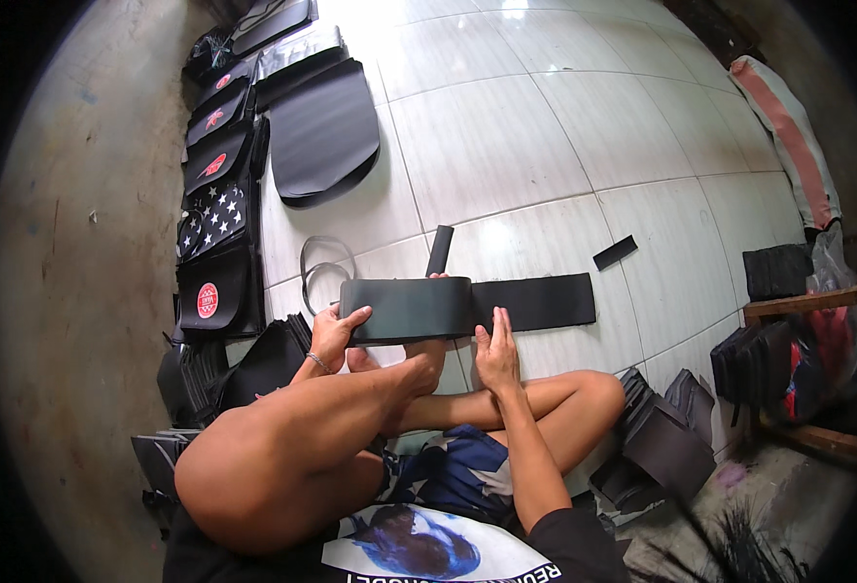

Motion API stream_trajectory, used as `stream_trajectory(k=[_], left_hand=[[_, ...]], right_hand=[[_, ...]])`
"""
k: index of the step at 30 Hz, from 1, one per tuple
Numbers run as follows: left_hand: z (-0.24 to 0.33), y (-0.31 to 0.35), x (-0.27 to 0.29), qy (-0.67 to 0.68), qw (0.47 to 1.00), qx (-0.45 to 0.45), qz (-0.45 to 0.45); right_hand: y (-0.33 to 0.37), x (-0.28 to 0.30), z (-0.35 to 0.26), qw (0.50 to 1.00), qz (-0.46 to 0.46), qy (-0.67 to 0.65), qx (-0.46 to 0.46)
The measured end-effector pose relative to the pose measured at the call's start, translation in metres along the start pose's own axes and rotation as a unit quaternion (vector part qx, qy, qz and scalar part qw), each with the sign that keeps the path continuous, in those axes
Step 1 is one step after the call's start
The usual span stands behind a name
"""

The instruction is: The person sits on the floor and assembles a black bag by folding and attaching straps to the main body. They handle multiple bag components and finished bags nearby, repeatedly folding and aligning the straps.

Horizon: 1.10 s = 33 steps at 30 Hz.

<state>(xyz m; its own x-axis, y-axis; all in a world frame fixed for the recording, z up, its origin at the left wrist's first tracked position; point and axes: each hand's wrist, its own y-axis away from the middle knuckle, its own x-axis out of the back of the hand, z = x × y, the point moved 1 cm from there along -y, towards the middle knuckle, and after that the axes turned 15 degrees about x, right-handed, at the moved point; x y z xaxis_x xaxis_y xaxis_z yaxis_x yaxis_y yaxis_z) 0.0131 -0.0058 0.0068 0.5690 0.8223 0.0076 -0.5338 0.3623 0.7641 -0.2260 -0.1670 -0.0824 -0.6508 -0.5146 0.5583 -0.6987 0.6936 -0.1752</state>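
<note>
My left hand [331,335] grips the left end of a wide, smooth black strip of leather-like sheet [409,311], with the thumb on top. This strip is held above my crossed legs and feet. To its right lies a flat, duller black section [545,301] on the floor; whether both are one piece I cannot tell. My right hand [497,355] has its fingers stretched out at the near edge where the two sections meet. Beyond the strip lies a narrow black piece [440,251], partly hidden. A thin looped band [326,260] lies near my left hand.
Stacks of black flaps [224,291], some printed, line the left wall. A rounded black sheet [326,136] lies ahead of them. One small black piece [615,253] rests on the tiles [506,126]. More black pieces [662,437] and a wooden rack [807,301] stand at the right.
</note>
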Motion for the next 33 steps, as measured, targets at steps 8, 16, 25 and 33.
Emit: stream_trajectory(k=[8,16,25,33], left_hand=[[0.013,0.02,-0.019,0.001,1.0,-0.023,-0.015],[0.009,0.007,-0.011,-0.07,0.994,-0.06,-0.055],[0.006,0.005,-0.024,-0.049,0.996,-0.072,-0.006],[0.005,0.003,-0.023,-0.033,0.999,-0.014,-0.007]], right_hand=[[-0.047,-0.016,-0.108,0.988,0.042,-0.128,0.08],[-0.049,-0.06,-0.115,0.989,0.002,-0.105,0.107],[-0.059,-0.045,-0.092,0.945,0.145,-0.289,-0.044],[-0.014,0.125,0.124,0.898,0.352,0.164,-0.207]])
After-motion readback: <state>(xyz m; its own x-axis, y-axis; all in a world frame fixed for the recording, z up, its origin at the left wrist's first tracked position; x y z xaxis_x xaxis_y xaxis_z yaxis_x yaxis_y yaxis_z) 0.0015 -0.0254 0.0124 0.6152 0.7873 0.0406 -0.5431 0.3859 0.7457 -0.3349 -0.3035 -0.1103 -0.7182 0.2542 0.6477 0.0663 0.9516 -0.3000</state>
